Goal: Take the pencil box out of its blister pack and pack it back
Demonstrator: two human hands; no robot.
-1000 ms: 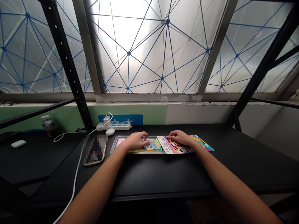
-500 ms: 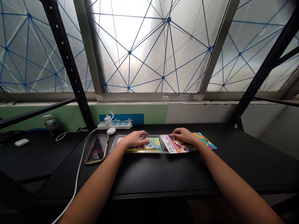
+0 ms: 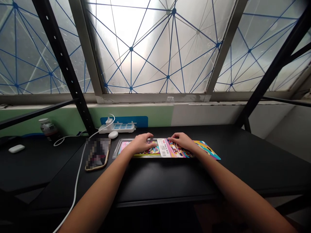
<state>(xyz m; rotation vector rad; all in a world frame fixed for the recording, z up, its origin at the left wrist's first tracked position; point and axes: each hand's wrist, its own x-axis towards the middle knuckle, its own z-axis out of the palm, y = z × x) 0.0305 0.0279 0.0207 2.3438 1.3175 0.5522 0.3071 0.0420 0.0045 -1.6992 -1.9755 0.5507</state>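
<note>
Printed card (image 3: pixel 177 152): lying flat near the middle of the black table (image 3: pixel 160 181), brightly patterned, with a white label at its left end that reads "PENCIL BOX".
Clear tray (image 3: pixel 116 152): just left of the card, a long see-through plastic shape with colourful printed contents; the card's labelled end covers its right part.
Left hand (image 3: pixel 142 144): laid over the tray, palm down, partly open, thumb apart from the fingers; whether it grips the tray I cannot tell.
Right hand (image 3: pixel 182 140): on the card, fingers loosely bent, tips close to the label; whether they pinch the edge I cannot tell.
Beyond the right wrist: more bright print, in yellow, blue and pink.
Left of the tray: a phone (image 3: pixel 108 156), its screen blurred out, with a white cable (image 3: pixel 75 191) running past it.
Behind the phone: a small white rounded case (image 3: pixel 113 135) and a white power strip (image 3: pixel 125 127).
Far left: a bottle (image 3: pixel 48 129) with a white cap.
Background: frosted windows (image 3: pixel 150 68) crossed by blue lines.
</note>
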